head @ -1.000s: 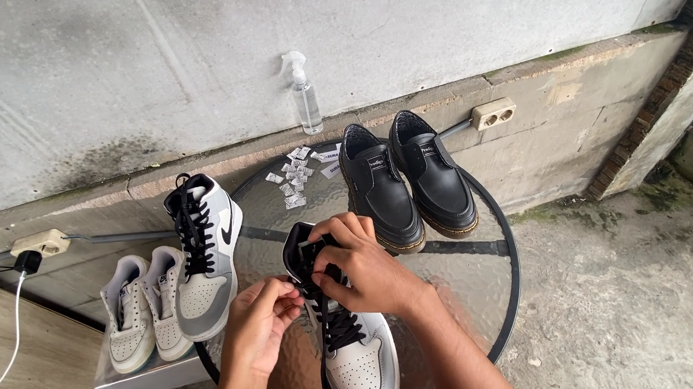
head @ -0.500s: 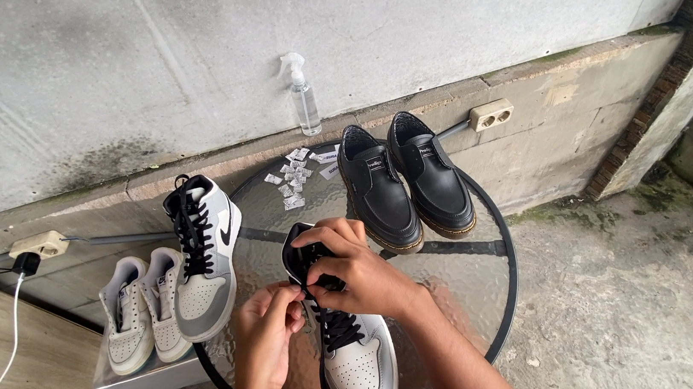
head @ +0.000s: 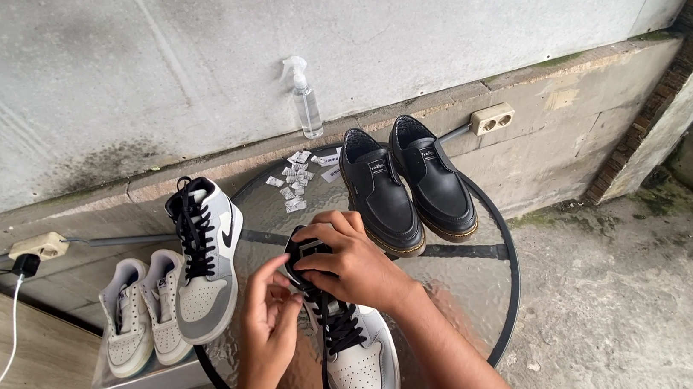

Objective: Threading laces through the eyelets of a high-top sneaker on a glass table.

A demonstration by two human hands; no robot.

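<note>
Both hands are closed on black laces: right hand (head: pixel 354 262) at the tongue, left hand (head: pixel 269 314) beside it. Grey-white sneaker (head: pixel 360 360) is placed on the glass table (head: pixel 467 276). Lacing is judged underway; threading the upper eyelets is called for.

Grey-and-white sneaker (head: pixel 363 371) on round glass worktop (head: pixel 494 290): collar and upper laces hidden under right hand (head: pixel 354 262) and left hand (head: pixel 270 323), toe cut off by lower picture edge, grip on the laces not discernible behind the fingers. Both forearms cut off by the same edge; near rim of worktop likewise. Small white packets (head: pixel 298 178) too small to tell apart; wooden board (head: pixel 5 376) cut off at left
</note>
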